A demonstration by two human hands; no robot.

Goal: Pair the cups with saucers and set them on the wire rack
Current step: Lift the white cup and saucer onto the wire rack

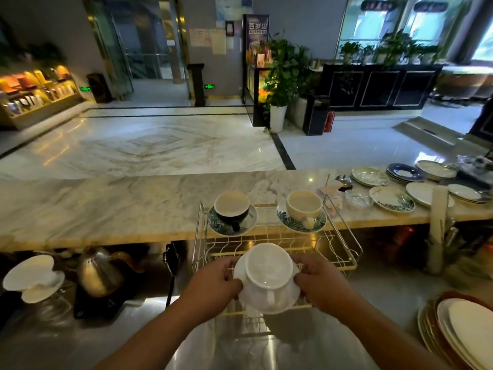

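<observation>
Progress looks well past the halfway mark, judging from how the rack is filled. Starting at your left, the dark cup (231, 209) already sits upright on a leaf-patterned saucer (232, 219) at the far left corner of the wire rack (277, 243), handle toward you. Nearer to you, your left hand (213, 283) grips the left rim of the white saucer (269, 300), fingers curled under and thumb on top. The white cup (268, 268) rests on that saucer, tipped a little away from you, handle facing you. Your right hand (318, 283) grips the saucer's right rim in the same way, so both hands carry this third pair together. It hangs over the rack's near edge; whether the saucer already touches the wires you cannot tell from here. Further right and back, the cream cup (304, 204) stands on a second leaf-patterned saucer (301, 221) at the rack's far right corner. Beyond it, several loose plates (391, 199) lie on the marble counter (106, 201), but no unpaired cup shows there. What is left, by this view, is to set the white pair down level on the rack's open front part and let go.
</observation>
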